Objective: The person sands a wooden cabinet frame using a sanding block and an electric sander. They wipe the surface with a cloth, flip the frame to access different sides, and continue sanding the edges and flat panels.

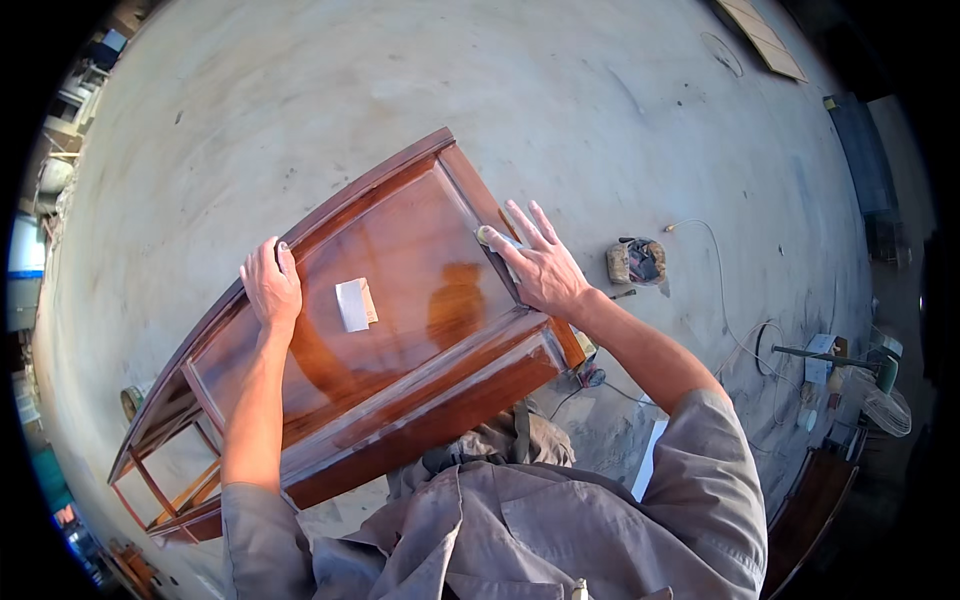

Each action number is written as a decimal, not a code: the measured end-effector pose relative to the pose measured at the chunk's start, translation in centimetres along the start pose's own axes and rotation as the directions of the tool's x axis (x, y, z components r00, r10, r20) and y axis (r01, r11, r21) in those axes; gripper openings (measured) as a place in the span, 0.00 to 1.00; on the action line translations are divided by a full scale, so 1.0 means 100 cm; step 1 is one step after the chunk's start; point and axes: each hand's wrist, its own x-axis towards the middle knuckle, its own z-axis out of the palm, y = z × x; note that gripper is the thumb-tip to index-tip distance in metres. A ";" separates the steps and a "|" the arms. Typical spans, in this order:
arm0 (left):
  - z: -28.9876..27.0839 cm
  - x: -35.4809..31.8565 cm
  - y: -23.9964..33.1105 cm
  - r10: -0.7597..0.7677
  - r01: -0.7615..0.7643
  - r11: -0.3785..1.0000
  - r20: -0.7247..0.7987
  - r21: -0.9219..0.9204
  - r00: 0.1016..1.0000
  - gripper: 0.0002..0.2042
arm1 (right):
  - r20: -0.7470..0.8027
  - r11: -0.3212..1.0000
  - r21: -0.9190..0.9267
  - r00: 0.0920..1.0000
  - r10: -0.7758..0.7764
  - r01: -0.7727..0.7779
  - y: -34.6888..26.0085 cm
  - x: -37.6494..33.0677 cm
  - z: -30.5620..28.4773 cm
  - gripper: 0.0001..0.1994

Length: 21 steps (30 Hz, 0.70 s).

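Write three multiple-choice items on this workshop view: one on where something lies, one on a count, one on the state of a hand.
1. Where does the small folded sheet lie?
A. on the glossy brown panel of the wooden cabinet
B. on the concrete floor
C. in the left hand

2. How many hands touch the cabinet?
A. none
B. one
C. two

3. How is the right hand set?
A. clenched in a fist in the air
B. fingers spread, pressing a small pad on the cabinet's edge
C. hanging at the side

Answers: 1 A, the sheet rests on the panel between the hands. 2 C, the left hand grips the far edge, the right presses the near one. 3 B, the fingers are spread flat.
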 end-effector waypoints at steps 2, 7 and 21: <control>-0.007 0.023 -0.012 0.058 -0.058 0.998 -0.039 0.010 0.998 0.12 | -0.021 0.999 -0.026 1.000 0.020 -0.021 -0.008 0.013 -0.005 0.46; 0.006 -0.002 0.009 0.001 -0.002 1.000 -0.041 -0.028 0.999 0.11 | 0.016 0.996 -0.027 0.996 0.088 -0.087 -0.030 -0.098 -0.002 0.41; -0.006 -0.008 0.020 -0.010 0.011 0.999 0.015 -0.032 1.000 0.11 | -0.147 0.972 0.089 0.963 0.228 -0.216 -0.023 0.042 0.019 0.35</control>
